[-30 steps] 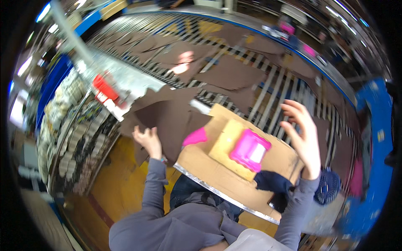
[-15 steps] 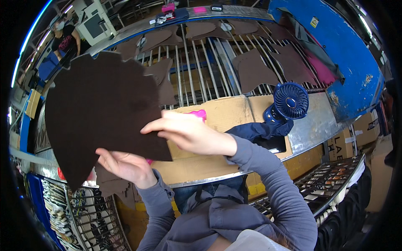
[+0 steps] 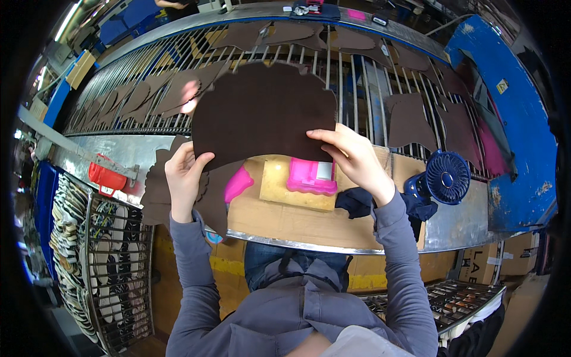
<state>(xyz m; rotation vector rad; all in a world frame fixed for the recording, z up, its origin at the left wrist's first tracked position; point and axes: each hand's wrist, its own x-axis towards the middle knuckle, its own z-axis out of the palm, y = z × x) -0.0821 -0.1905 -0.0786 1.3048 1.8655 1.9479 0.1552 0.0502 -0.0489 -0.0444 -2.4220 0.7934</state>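
Observation:
A dark brown cut sheet [image 3: 264,113] with a scalloped far edge is held up in front of me over the worktable. My left hand [image 3: 184,175] pinches its near left corner between thumb and fingers. At the near right corner, my right hand [image 3: 354,157] grips the sheet with its fingers over the edge. Below the sheet, a pink plastic holder [image 3: 312,177] rests on a yellowish block [image 3: 273,193]. Beside the block is a flat pink piece [image 3: 238,183]. More brown cut pieces [image 3: 157,193] lie in a pile under and beside my left hand.
Beyond the table runs a rack of metal rods [image 3: 372,110] bearing several brown pieces [image 3: 410,122]. A blue fan [image 3: 446,178] stands on the right near dark cloth [image 3: 354,202]. At left are a red clamp-like tool [image 3: 107,178] and a wire cart [image 3: 119,268]. A blurred pinkish shape [image 3: 189,95] shows over the rack.
The brown sheet has swung from the left to in front of me. My left hand has moved up to its left corner, my right hand to its right corner. The view has shifted left.

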